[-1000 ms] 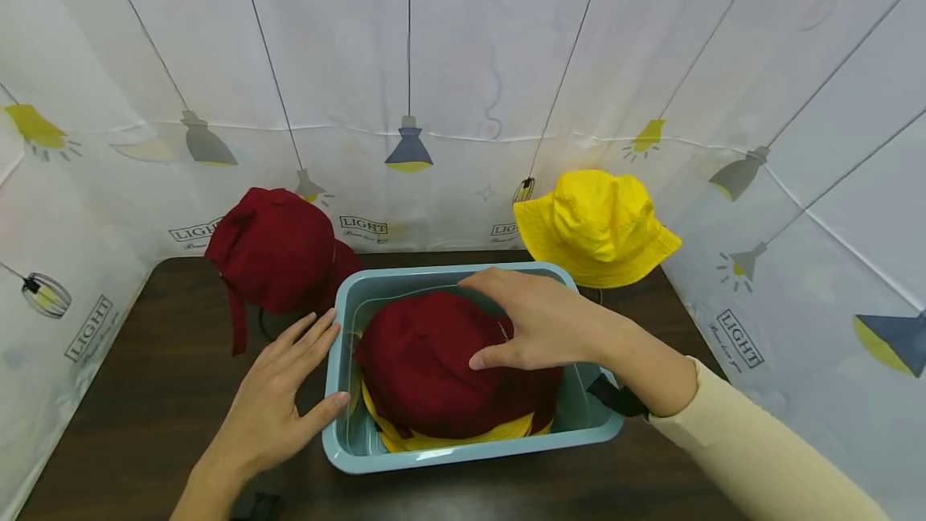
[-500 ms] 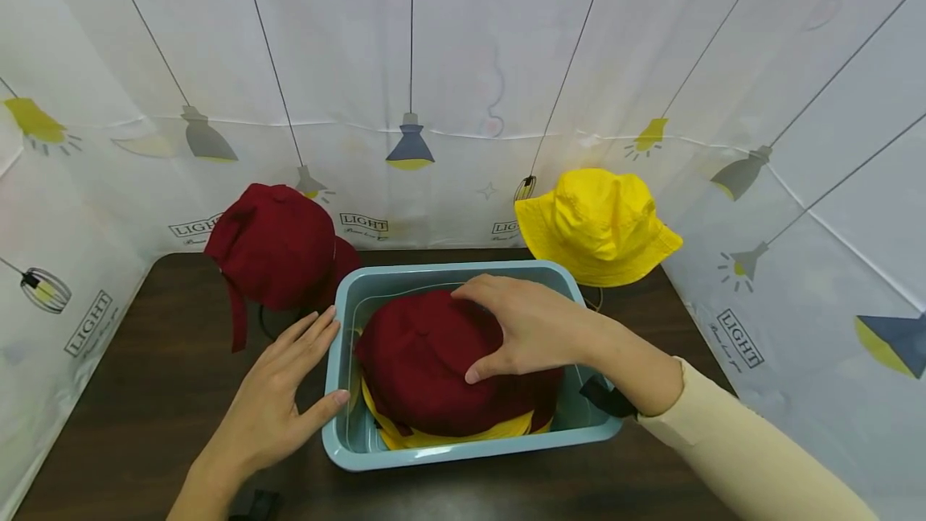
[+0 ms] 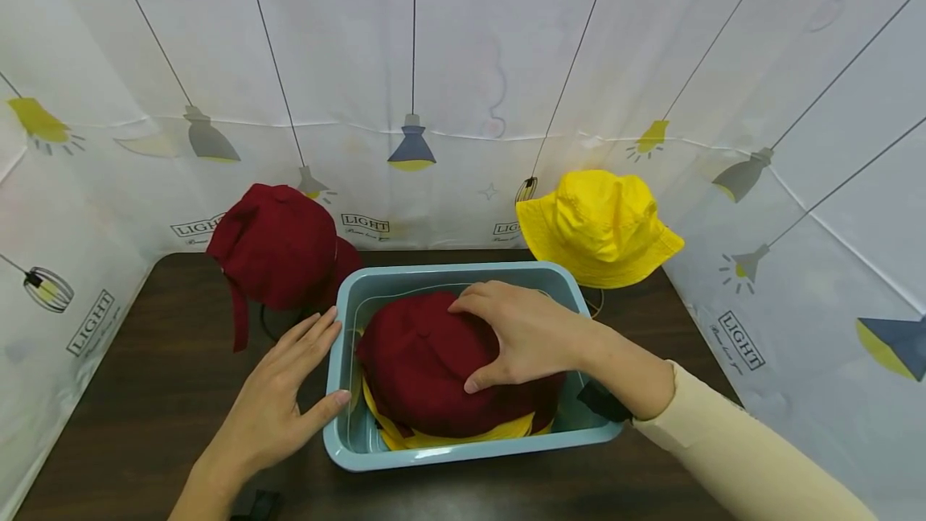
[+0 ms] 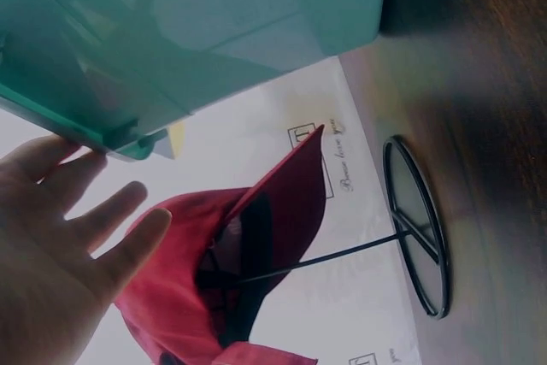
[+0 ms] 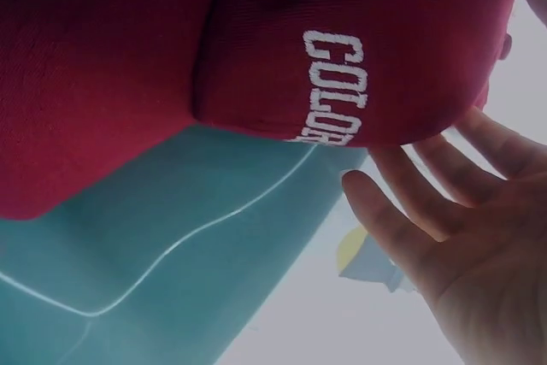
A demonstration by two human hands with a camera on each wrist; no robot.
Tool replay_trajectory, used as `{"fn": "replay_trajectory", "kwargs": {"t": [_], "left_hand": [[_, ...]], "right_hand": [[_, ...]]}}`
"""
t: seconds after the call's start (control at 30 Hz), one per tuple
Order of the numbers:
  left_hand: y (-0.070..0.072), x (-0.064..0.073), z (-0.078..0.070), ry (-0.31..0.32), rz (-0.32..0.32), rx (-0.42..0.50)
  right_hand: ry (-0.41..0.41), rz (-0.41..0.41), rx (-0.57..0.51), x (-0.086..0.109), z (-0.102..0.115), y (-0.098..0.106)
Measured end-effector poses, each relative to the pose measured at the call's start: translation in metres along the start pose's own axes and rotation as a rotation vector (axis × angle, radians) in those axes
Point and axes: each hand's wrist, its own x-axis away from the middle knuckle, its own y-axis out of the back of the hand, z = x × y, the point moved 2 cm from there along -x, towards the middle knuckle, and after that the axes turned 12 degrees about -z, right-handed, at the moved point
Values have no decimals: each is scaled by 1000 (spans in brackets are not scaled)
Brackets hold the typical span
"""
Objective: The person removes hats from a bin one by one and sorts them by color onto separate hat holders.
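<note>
A light blue plastic bin [image 3: 472, 451] stands on the dark wooden table, holding a dark red baseball cap [image 3: 419, 368] on top of yellow fabric [image 3: 502, 429]. White letters reading "COLOR" are stitched on the front of this cap, as the right wrist view shows. Over its crown lies my right hand [image 3: 531, 336], thumb and fingers spread apart, fingertips at the cloth. My left hand [image 3: 278, 392] is beside the bin's left wall, straight fingers and thumb at the rim. In the left wrist view those fingertips [image 4: 73, 160] come right up to the bin's edge.
Behind my left hand, another dark red cap [image 3: 278, 248] hangs on a thin black wire stand with a round base [image 4: 419, 237]. A yellow bucket hat [image 3: 600, 227] sits on a stand at the back right. A white lamp-print curtain [image 3: 463, 63] closes off the back and sides.
My right hand has come slightly down and left onto the cap's crown, its thumb lower on the cloth. The left hand and the bin stay in place.
</note>
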Motion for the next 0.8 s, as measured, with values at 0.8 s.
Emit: {"fn": "replay_trajectory", "kwargs": {"t": [0.8], "left_hand": [[-2, 1, 3, 11, -3, -1]], "right_hand": [[49, -56, -70, -11, 1, -5]]}}
